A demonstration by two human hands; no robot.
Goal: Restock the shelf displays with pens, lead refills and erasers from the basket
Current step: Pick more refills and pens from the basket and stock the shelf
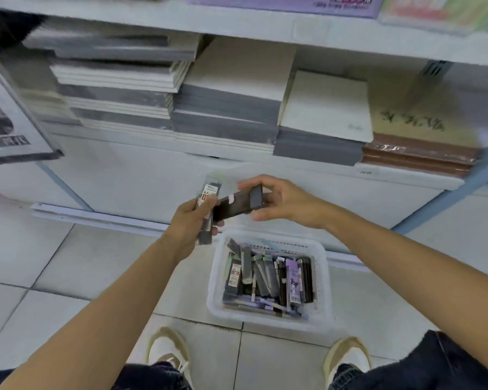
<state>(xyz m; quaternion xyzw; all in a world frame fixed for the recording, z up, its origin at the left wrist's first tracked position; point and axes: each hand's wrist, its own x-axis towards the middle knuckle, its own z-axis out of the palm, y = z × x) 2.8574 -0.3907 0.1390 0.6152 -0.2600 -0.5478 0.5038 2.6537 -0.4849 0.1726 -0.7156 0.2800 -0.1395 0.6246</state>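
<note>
**Presently: Stock in Hand, Basket Largely Full**

Presently the lead refill packs (209, 199) stand upright in the left hand (189, 225), whose fingers curl round them, above and just left of the basket (268, 325). The right hand (282, 205) pinches a dark flat pack (237, 205) by its far end, thumb on top and fingers beneath. The pack's near end reaches the bundle in the left hand.

Progress, as a judgement: the task is at the gathering step. No pack is seen placed on a display, and no pen, refill or eraser display is in view. Most of the restocking appears to be left.

The basket is a translucent white tub on the tiled floor (68, 263), between the person's shoes and the shelf base. It holds many upright refill packs (262, 274), closely crowded, with purple pens (265, 304) lying along its near wall. Erasers cannot be told apart here.

The shelf (237, 160) above carries stacked notebooks (226, 114) only.
</note>
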